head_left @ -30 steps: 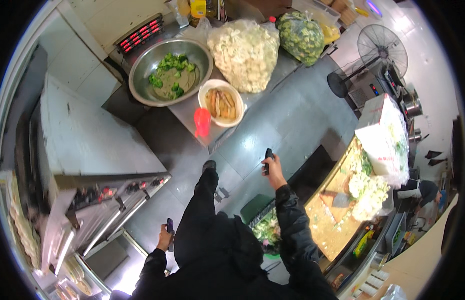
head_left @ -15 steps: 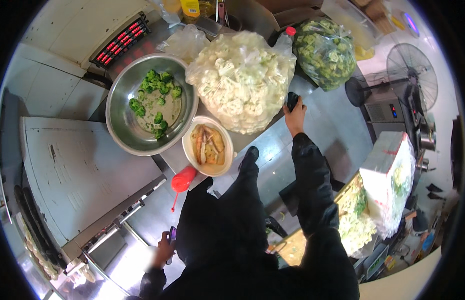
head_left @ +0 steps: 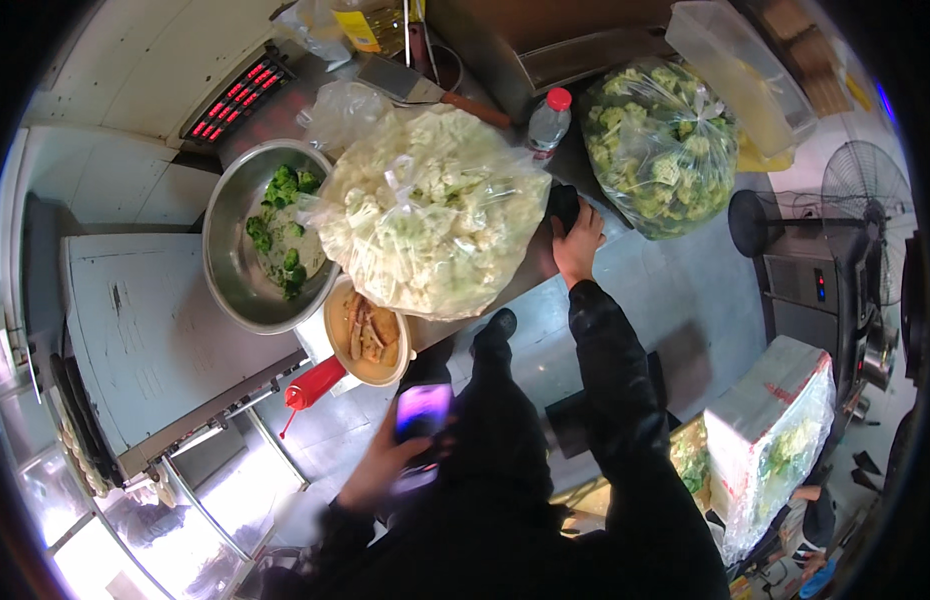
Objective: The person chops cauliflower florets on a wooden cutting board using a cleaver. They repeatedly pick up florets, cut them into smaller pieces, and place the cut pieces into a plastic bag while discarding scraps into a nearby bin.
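Gripping phone (head_left: pixel 428 408), left hand (head_left: pixel 387 462); black device (head_left: pixel 562 203), right hand (head_left: pixel 579 246).
Device at right hand's eleven o'clock; phone's long axis toward twelve.

- I see a metal table (head_left: pixel 528 272)
- on L, steel bowl (head_left: pixel 228 245)
- just beside it, smaller white bowl (head_left: pixel 337 338) nr edge
- mid: big clear cauliflower bag (head_left: pixel 435 215)
- red-capped btl (head_left: pixel 549 128) to its R
- clear broccoli bag (head_left: pixel 663 150), farther R

The left grip (head_left: pixel 388 462) holds a lit phone (head_left: pixel 425 411); the right grip (head_left: pixel 580 243) a black object (head_left: pixel 562 204), kind unclear, beside bagged cauliflower (head_left: pixel 435 215).
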Action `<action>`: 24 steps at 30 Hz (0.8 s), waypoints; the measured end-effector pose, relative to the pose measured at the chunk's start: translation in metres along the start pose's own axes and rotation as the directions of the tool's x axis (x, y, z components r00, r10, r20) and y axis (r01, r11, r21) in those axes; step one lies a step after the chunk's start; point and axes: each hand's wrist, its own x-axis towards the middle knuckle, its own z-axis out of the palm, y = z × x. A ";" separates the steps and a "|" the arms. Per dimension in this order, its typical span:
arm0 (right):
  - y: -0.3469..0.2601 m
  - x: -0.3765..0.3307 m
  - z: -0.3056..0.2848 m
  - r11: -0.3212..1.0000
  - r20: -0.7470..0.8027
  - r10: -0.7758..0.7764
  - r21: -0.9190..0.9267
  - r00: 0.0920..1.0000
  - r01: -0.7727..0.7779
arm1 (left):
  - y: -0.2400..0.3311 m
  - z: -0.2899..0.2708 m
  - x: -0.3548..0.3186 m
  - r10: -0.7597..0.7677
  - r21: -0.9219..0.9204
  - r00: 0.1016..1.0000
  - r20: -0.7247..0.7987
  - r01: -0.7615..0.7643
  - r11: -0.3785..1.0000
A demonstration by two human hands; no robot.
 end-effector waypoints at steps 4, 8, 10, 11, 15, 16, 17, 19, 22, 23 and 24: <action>0.011 0.000 -0.046 0.890 0.026 0.101 0.445 0.995 -0.102 | -0.038 0.067 0.158 -0.030 -0.173 0.957 0.287 0.083 0.981; 0.017 -0.038 -0.126 0.874 -0.005 0.162 0.465 0.987 -0.141 | -0.059 0.133 0.315 0.479 0.355 0.876 -0.051 -0.432 0.829; 0.016 -0.065 -0.150 0.905 -0.036 0.176 0.400 0.984 -0.147 | -0.054 0.157 0.365 0.522 0.528 0.832 -0.189 -0.362 0.768; 0.016 -0.076 -0.155 0.907 -0.001 0.228 0.363 0.974 -0.212 | -0.048 0.169 0.383 0.610 0.694 0.756 -0.237 -0.308 0.651; 0.022 -0.091 -0.142 0.869 0.091 0.331 0.357 0.939 -0.341 | -0.022 0.188 0.414 0.557 0.712 0.749 -0.358 -0.168 0.682; 0.025 -0.084 -0.138 0.847 0.101 0.359 0.383 0.928 -0.369 | -0.015 0.189 0.413 0.616 0.725 0.717 -0.327 -0.228 0.650; 0.030 -0.076 -0.128 0.834 0.129 0.402 0.359 0.907 -0.420 | -0.012 0.192 0.414 0.604 0.748 0.721 -0.339 -0.182 0.638; 0.041 -0.050 -0.111 0.857 0.075 0.331 0.394 0.941 -0.333 | -0.007 0.194 0.412 0.620 0.784 0.698 -0.357 -0.136 0.605; 0.056 -0.010 -0.083 0.939 -0.050 0.244 0.263 0.969 -0.222 | -0.005 0.195 0.407 0.518 0.744 0.767 -0.378 -0.081 0.663; 0.061 0.000 -0.078 0.947 -0.026 0.241 0.226 0.970 -0.229 | -0.005 0.197 0.405 0.594 0.793 0.738 -0.321 -0.134 0.595; 0.063 0.008 -0.070 0.952 -0.012 0.264 0.164 0.964 -0.259 | -0.005 0.199 0.404 0.546 0.797 0.773 -0.323 -0.089 0.598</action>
